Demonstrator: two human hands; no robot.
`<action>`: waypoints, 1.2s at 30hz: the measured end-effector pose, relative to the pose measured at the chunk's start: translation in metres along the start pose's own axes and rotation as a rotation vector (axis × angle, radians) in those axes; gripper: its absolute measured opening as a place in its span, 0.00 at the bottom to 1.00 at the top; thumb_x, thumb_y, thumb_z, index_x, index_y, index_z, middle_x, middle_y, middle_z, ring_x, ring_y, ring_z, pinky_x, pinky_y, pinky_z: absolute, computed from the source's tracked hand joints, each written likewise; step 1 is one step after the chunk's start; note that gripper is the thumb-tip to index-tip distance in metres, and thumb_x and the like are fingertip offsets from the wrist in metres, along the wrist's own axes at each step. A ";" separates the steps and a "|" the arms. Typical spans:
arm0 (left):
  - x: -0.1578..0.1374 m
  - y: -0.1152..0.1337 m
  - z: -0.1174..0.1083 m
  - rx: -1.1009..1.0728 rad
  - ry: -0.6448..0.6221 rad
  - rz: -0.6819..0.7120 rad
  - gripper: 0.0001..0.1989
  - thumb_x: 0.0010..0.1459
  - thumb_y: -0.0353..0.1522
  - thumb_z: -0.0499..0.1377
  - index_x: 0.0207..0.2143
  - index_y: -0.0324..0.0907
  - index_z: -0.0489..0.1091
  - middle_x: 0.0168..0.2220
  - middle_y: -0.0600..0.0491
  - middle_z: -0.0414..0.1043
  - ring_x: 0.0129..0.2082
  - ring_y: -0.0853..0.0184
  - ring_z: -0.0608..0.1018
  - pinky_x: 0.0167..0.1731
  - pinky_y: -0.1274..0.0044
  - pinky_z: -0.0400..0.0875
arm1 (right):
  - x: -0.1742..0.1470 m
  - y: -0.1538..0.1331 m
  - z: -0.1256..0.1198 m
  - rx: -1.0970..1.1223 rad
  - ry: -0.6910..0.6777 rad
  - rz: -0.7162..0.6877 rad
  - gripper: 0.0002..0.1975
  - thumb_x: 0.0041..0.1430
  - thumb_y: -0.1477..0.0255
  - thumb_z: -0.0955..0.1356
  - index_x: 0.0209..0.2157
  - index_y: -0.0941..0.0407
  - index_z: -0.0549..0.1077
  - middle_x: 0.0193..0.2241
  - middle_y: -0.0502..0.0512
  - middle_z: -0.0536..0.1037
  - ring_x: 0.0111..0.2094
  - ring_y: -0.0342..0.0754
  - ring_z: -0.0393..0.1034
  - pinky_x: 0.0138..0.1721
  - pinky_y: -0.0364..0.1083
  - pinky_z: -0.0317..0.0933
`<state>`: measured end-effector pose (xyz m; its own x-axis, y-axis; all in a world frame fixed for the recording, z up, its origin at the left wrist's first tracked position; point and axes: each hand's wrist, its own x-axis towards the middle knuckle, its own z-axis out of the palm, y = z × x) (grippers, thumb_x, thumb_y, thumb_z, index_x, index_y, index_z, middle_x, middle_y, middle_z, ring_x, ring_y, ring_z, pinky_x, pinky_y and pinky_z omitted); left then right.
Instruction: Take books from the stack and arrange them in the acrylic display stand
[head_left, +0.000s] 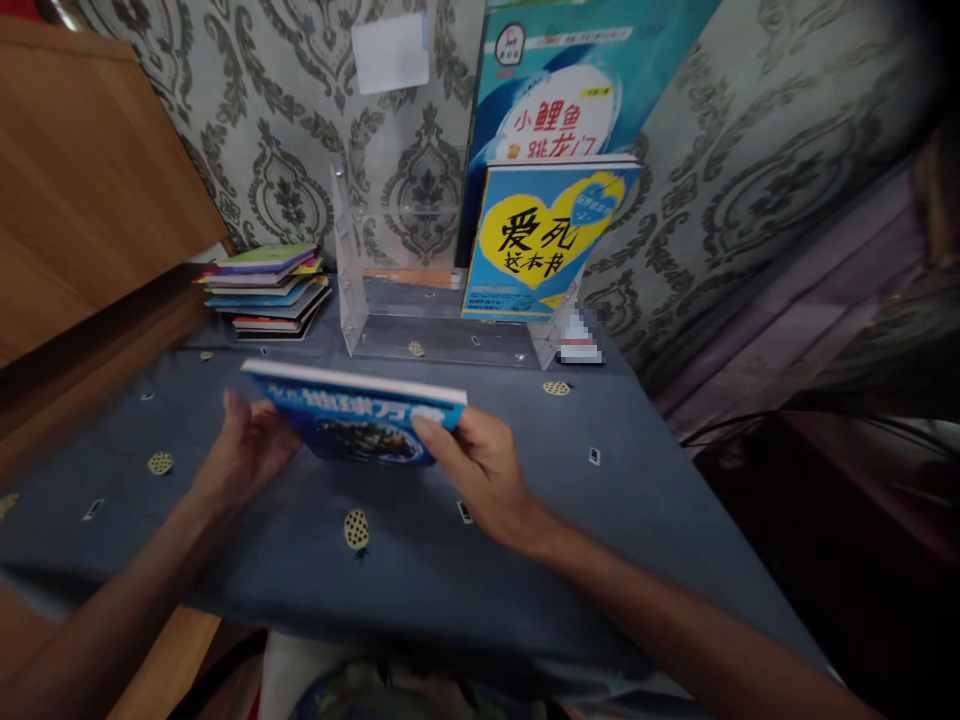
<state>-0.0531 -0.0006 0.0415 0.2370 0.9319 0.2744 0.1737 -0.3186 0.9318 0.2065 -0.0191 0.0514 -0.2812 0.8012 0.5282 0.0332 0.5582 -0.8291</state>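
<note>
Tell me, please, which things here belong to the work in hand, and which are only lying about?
In hand:
- blue book, held by left hand and right hand
- clear acrylic stand
- yellow-heart book standing in it
- tall blue book behind it

Lying about:
- stack of books
- white card on the wall
- blue tablecloth

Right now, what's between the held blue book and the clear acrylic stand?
Head view: only bare blue tablecloth separates the blue book, held by both hands, from the clear stand; nothing else lies there.
</note>
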 end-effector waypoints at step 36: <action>0.014 -0.040 0.013 1.106 -0.055 0.058 0.19 0.65 0.37 0.49 0.51 0.39 0.72 0.43 0.45 0.73 0.44 0.54 0.76 0.46 0.63 0.72 | -0.022 0.083 -0.003 -0.691 -0.276 0.001 0.20 0.66 0.66 0.67 0.57 0.57 0.71 0.60 0.66 0.71 0.61 0.59 0.65 0.60 0.62 0.63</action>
<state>-0.0446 0.0233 0.0053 0.3101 0.9102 0.2746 0.9119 -0.3664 0.1847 0.2178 0.0100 -0.0282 -0.5086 0.7694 0.3863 0.6038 0.6386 -0.4771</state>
